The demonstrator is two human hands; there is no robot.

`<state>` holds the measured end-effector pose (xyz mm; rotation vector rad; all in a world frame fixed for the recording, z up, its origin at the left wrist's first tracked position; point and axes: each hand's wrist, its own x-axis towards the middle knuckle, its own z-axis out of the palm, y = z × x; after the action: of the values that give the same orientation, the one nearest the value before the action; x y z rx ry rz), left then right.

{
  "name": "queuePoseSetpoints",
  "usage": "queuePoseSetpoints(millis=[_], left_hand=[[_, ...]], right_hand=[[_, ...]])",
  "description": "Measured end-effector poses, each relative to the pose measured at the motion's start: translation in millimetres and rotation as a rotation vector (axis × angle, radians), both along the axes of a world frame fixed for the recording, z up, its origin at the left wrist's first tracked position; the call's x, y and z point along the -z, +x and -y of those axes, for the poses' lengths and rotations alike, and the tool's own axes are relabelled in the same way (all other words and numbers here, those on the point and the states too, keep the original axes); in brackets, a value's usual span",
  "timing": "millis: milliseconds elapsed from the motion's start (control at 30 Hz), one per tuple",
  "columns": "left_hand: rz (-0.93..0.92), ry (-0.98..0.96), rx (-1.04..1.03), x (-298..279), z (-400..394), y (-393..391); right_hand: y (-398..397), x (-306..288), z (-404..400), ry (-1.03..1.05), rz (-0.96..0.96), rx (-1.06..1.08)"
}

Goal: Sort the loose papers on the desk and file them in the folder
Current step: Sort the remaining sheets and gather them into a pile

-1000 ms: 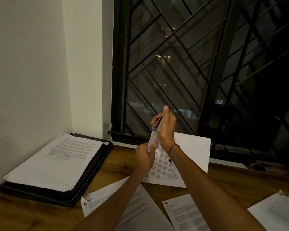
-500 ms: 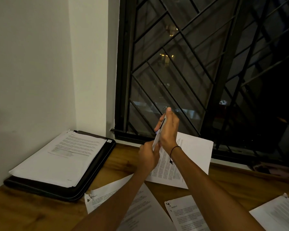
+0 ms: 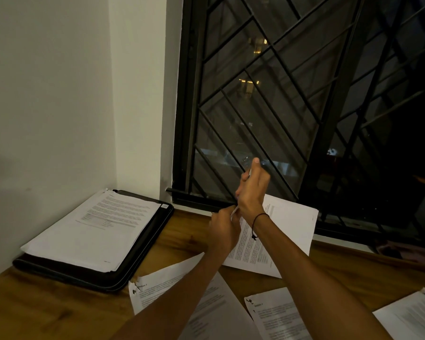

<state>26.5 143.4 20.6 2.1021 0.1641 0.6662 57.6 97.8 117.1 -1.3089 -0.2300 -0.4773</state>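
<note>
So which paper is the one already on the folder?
Look at the white wall corner beside the dark barred window. On the wooden desk there lies a flat black folder, and the white printed paper stack rests on top. Unlike the loose sheets nearer the arms, it lies on black, not on wood.

Papers point(image 3: 91, 231) on folder point(image 3: 142, 261), desk's point(image 3: 47, 312) left.

head-worn view, facing forward and down (wide-angle), close over desk point(image 3: 47, 312)

both hands point(image 3: 241, 207) pinching a paper point(image 3: 234, 212), folder point(image 3: 142, 253) left
</note>
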Motion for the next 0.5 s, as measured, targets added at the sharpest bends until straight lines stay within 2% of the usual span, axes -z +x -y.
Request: queuePoseSetpoints(millis=[167, 333, 400, 467, 500], left_hand=[[0.023, -0.013, 0.024, 1, -2, 1], [0.01, -0.099, 0.054, -1, -10, 5], [0.01, -0.123, 0.067, -1, -18, 2], [0.015, -0.154, 0.092, -2, -27, -1], [0.02, -0.176, 0.101, -3, -32, -2]], right_hand=[[4, 5, -2, -0.02, 0.052, 0.026], [2, -13, 10, 0.08, 0.031, -0.059], [4, -26, 19, 0.11, 0.078, -0.038], [9, -36, 35, 0.018, 0.173, 0.012], [15, -36, 46, -0.1, 0.218, 0.042]])
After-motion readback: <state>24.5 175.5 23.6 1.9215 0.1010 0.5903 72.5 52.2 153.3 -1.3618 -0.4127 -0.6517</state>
